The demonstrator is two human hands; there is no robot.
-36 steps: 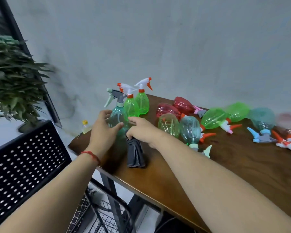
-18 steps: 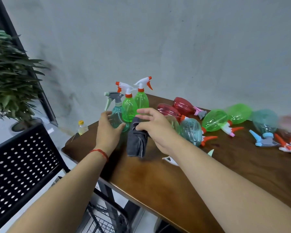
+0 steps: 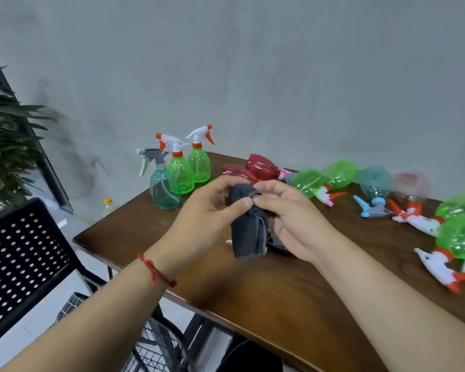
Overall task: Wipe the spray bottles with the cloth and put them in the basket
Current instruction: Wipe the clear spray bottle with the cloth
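Note:
Above the middle of the brown table [image 3: 266, 296] both my hands hold a dark grey cloth [image 3: 249, 232]. My left hand [image 3: 204, 218] pinches its top edge with the thumb. My right hand [image 3: 287, 213] pinches the same edge from the right, and the cloth hangs folded below. A teal spray bottle [image 3: 163, 187] and two green spray bottles [image 3: 180, 174] stand upright at the table's far left corner. Red bottles [image 3: 262, 167] lie behind my hands, partly hidden. A wire basket [image 3: 151, 355] sits on the floor under the table's near edge.
Several green, teal and pink spray bottles [image 3: 338, 174] lie on their sides along the right of the table. A black perforated chair [image 3: 19, 261] stands at the left. A leafy plant [image 3: 3, 149] is beyond it, and a small yellow-capped bottle [image 3: 107, 206] sits on the floor.
My left hand let go of the teal bottle and came to the cloth. My right hand lifted the cloth off the table, and both hands now hold it up.

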